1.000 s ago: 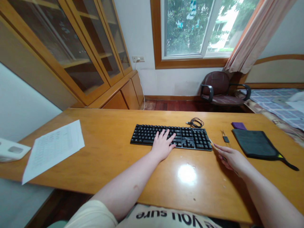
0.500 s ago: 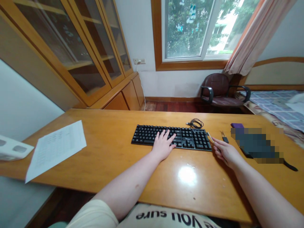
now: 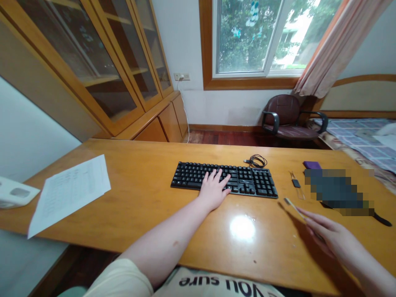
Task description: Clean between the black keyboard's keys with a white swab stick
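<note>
A black keyboard [image 3: 192,175] lies on the wooden desk, its number pad to the right. My left hand [image 3: 213,190] rests on its middle keys with fingers spread, grasping nothing. Off the keyboard's lower right corner, my right hand [image 3: 331,233] pinches a thin, pale toothbrush [image 3: 295,209] above the desk. Its head, with dark bristles, points up and left, apart from the keys. Right of the keyboard is a small keycap puller [image 3: 296,183] with a black grip and wire ends. A coiled black cable [image 3: 258,161] with a plug sits behind the number pad.
Papers [image 3: 72,187] and a white object [image 3: 17,193] occupy the desk's left side. A purple item [image 3: 312,165] and a blurred-out dark item [image 3: 340,192] with a strap lie at the right. Beyond the desk stand a chair [image 3: 283,113] and a glass-door cabinet [image 3: 117,103].
My right hand has drawn the toothbrush away from the keyboard's right edge, toward me and to the right. My left hand stays on the keys.
</note>
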Motion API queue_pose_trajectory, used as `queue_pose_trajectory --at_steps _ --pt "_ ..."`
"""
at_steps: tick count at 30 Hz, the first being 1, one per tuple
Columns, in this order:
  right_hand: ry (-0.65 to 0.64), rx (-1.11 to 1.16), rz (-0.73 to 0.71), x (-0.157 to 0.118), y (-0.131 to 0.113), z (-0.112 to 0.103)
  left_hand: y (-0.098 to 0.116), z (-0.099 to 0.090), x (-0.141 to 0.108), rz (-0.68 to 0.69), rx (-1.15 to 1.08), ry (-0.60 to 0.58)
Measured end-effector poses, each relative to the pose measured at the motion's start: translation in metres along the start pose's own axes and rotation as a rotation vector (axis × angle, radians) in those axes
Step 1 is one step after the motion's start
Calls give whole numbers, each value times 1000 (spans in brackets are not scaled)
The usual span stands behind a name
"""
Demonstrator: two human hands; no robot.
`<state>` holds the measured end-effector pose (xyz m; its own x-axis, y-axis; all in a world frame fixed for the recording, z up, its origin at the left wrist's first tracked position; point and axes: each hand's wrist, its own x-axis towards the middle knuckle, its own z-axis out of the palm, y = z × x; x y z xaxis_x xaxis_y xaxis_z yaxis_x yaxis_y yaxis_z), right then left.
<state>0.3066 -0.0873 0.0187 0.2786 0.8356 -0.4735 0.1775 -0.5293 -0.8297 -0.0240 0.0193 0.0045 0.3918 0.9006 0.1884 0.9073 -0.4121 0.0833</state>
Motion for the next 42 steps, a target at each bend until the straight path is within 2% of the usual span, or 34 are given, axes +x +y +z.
queue_pose_trajectory --at_steps 3,5,7,10,13,14,19,21,23,26,34,42 --pt "157 -136 -260 10 -19 -8 4 -3 -4 17 -20 7" --pt "145 -272 -391 23 -40 0 8 -4 -6 19 -24 12" --pt "53 -402 -474 37 -66 21 11 -4 -8 11 -22 15" --pt "-121 -525 -642 60 -108 74 14 -3 -8 13 -17 18" --pt "-390 -655 -805 79 -147 143 15 -2 -7 24 -9 23" --pt "-437 -692 -843 84 -159 168 15 -2 -7 25 -9 26" --pt "-531 -887 -902 101 -198 278 14 -4 -6 43 -23 48" --pt "-572 -911 -915 105 -204 309 13 -6 -6 64 -18 52" --pt "-614 -916 -925 108 -205 329 13 -8 -6 79 -14 64" --pt "-656 -920 -924 114 -203 338 14 -11 -5 80 -25 75" --pt "-637 -886 -907 127 -199 319 14 -8 -7 72 -39 51" --pt "-663 -954 -895 122 -198 333 15 -7 -7 73 -15 99"
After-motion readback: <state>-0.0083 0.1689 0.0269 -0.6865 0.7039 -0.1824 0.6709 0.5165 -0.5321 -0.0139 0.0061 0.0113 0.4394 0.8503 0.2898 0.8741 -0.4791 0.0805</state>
